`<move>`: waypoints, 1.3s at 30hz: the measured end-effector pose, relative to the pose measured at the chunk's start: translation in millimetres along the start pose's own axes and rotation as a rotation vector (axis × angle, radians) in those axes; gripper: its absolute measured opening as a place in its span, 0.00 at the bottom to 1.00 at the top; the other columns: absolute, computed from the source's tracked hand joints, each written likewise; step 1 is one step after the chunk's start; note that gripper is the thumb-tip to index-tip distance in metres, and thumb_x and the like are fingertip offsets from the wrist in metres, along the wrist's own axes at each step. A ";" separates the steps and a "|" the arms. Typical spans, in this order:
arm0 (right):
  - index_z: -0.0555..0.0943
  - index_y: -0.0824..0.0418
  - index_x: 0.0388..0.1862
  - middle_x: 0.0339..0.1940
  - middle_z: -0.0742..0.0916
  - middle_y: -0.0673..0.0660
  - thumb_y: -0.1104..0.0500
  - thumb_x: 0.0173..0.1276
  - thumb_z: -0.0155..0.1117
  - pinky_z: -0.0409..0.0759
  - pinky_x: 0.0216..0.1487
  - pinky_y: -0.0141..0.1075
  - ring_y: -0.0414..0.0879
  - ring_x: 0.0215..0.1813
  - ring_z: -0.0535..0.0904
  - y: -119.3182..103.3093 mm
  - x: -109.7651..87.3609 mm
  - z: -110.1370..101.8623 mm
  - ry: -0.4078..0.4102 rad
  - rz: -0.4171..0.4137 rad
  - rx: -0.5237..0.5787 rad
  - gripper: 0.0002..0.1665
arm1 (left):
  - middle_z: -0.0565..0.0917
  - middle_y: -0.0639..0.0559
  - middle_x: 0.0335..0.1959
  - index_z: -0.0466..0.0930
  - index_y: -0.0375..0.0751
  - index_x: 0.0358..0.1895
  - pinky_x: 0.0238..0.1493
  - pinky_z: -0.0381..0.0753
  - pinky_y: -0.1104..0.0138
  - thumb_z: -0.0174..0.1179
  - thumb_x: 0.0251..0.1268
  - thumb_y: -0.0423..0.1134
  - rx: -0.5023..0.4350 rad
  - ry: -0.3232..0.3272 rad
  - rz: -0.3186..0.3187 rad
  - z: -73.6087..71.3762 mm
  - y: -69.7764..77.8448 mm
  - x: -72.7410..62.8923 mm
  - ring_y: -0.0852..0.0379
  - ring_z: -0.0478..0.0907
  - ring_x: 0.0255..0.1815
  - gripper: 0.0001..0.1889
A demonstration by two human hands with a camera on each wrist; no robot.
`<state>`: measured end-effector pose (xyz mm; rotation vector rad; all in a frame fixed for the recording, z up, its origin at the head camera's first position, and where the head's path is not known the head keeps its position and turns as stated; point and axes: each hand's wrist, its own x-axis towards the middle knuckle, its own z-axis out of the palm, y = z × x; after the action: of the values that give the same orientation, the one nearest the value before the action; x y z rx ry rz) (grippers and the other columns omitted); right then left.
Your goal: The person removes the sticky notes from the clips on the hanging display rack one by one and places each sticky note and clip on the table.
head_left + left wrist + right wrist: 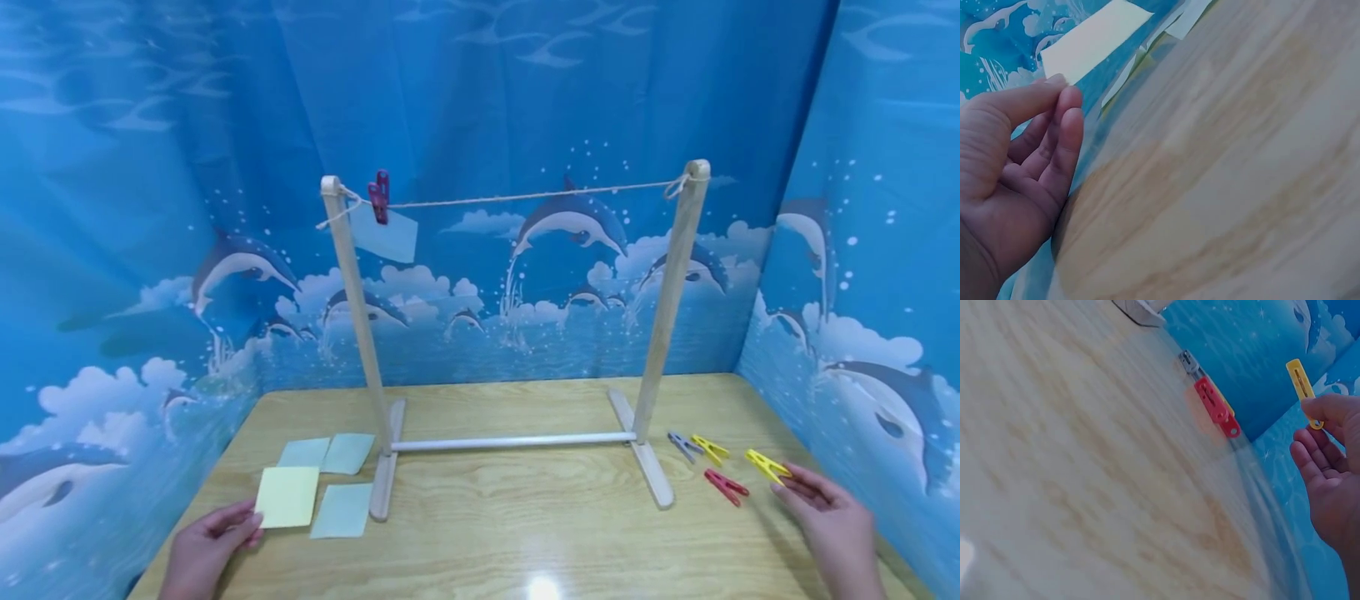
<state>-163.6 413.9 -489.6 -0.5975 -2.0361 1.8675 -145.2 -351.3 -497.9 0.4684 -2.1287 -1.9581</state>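
Note:
My left hand [213,546] pinches a pale yellow sticky note [287,497] by its edge, thumb on top; in the left wrist view the note [1094,44] stands off the table. Pale green notes [343,510] lie beside and behind it. At the right, my right hand [828,521] pinches a yellow clothespin [767,467] between thumb and fingers, raised above the table in the right wrist view. Near it lie a red clothespin [725,486], a grey clothespin [684,447] and another yellow clothespin [709,450].
A wooden frame with two posts [663,308] and a white bottom bar [513,442] stands mid-table. Along its top runs a string [525,197], where a dark red clothespin [379,197] holds a pale note [390,236] near the left post. Dolphin-print curtains [480,100] surround the table [495,542].

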 end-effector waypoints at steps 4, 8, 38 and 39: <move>0.78 0.54 0.61 0.30 0.83 0.29 0.58 0.60 0.75 0.80 0.32 0.21 0.24 0.33 0.80 6.8 7.4 -3.3 -0.002 0.019 -0.105 0.29 | 0.86 0.56 0.29 0.87 0.49 0.43 0.36 0.86 0.67 0.71 0.56 0.33 0.070 -0.016 -0.029 -2.1 0.3 0.9 0.56 0.86 0.29 0.11; 0.80 0.51 0.60 0.29 0.82 0.26 0.55 0.61 0.74 0.79 0.31 0.19 0.21 0.32 0.79 13.6 11.7 -5.5 0.013 0.001 -0.199 0.27 | 0.86 0.54 0.31 0.78 0.27 0.56 0.38 0.86 0.65 0.71 0.57 0.34 0.151 -0.042 -0.045 -1.9 -0.3 3.8 0.56 0.86 0.31 0.25; 0.78 0.73 0.57 0.33 0.87 0.56 0.48 0.57 0.76 0.75 0.25 0.29 0.33 0.27 0.76 22.0 20.0 2.3 0.007 -0.058 -0.656 0.38 | 0.87 0.59 0.31 0.82 0.27 0.50 0.35 0.85 0.70 0.77 0.48 0.37 0.244 0.088 -0.060 5.5 -7.5 3.3 0.67 0.83 0.30 0.25; 0.78 0.73 0.57 0.33 0.87 0.56 0.47 0.57 0.76 0.75 0.25 0.30 0.34 0.28 0.76 21.8 20.0 2.6 0.001 -0.057 -0.662 0.38 | 0.87 0.61 0.30 0.82 0.28 0.49 0.35 0.85 0.70 0.77 0.48 0.38 0.256 0.097 -0.053 5.4 -7.6 2.7 0.68 0.83 0.30 0.25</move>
<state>-180.1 423.1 -512.5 -0.6763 -2.6328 1.1269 -149.0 -347.7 -506.1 0.6566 -2.3353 -1.6569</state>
